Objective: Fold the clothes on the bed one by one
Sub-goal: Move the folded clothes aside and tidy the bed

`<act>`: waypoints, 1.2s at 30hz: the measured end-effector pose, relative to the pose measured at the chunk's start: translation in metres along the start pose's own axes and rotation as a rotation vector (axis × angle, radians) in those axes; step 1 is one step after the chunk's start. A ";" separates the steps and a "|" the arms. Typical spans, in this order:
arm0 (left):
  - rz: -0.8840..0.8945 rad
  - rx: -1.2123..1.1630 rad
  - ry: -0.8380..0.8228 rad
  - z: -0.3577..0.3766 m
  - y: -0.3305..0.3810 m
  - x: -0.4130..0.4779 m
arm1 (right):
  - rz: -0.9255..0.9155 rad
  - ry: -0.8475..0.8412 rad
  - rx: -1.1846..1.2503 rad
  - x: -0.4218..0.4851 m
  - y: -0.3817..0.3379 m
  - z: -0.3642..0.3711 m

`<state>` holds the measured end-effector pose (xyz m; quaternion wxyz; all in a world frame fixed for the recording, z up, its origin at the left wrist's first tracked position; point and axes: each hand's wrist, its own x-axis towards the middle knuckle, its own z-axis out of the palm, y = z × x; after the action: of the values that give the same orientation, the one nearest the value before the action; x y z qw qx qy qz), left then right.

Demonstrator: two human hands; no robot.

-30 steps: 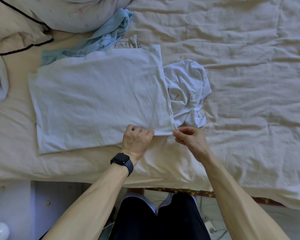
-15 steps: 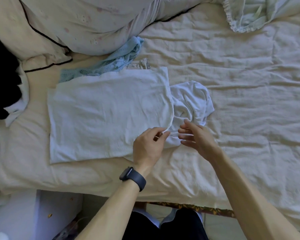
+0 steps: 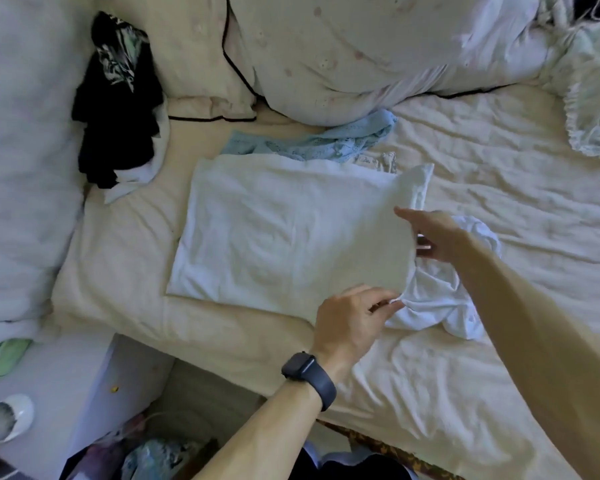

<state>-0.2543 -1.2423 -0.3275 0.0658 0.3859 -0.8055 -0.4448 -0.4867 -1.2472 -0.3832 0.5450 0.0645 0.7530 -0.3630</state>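
A white shirt is being folded on the bed. It is lying near the front edge, with its body spread flat to the left. Its right side is being lifted a little. The near corner is being pinched by the left hand, between thumb and finger. The right edge, farther up, is being held by the right hand, with the thumb on top and the fingers under the cloth. A sleeve is lying in a bunch just beside both hands.

It looks like a side fold is being started. To do it well, the bunched sleeve should be pulled out flat first, so no lump is being hidden inside. Both hands should be moved together, so the edge is being kept straight. The cloth should be laid down softly and then smoothed. A blue lacy cloth is touching the far edge, so it should not be caught in the fold.
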 end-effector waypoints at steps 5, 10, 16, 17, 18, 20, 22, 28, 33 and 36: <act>0.038 -0.030 -0.042 -0.004 -0.008 0.000 | 0.008 0.141 -0.117 0.018 -0.014 0.001; -0.144 -0.281 0.060 -0.044 -0.027 0.003 | -0.008 0.206 0.047 0.015 -0.032 0.027; -0.534 -0.570 0.422 -0.124 -0.125 -0.016 | -0.228 0.255 -0.004 -0.003 -0.067 0.167; -0.599 -0.587 0.456 -0.137 -0.147 -0.018 | -0.285 0.259 -0.079 -0.006 -0.072 0.201; -0.657 -0.584 0.476 -0.149 -0.167 -0.021 | -0.337 0.257 -0.161 -0.009 -0.077 0.235; -0.733 -0.543 0.495 -0.170 -0.205 -0.023 | -0.406 0.249 -0.358 -0.011 -0.084 0.300; -0.792 -0.479 0.496 -0.187 -0.241 -0.026 | -0.442 0.248 -0.571 -0.008 -0.088 0.357; -0.918 -0.391 0.398 -0.219 -0.313 -0.018 | -0.413 0.241 -0.862 0.016 -0.091 0.457; -0.943 -0.293 0.179 -0.229 -0.333 -0.009 | -0.417 0.304 -0.911 0.028 -0.083 0.480; -0.963 -0.221 0.071 -0.237 -0.331 -0.006 | -0.449 0.225 -0.997 0.022 -0.077 0.488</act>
<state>0.0426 -1.4978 -0.4384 -0.0795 0.7199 -0.4809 -0.4941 -0.1553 -1.6111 -0.4355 0.3351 -0.3245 0.8825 -0.0610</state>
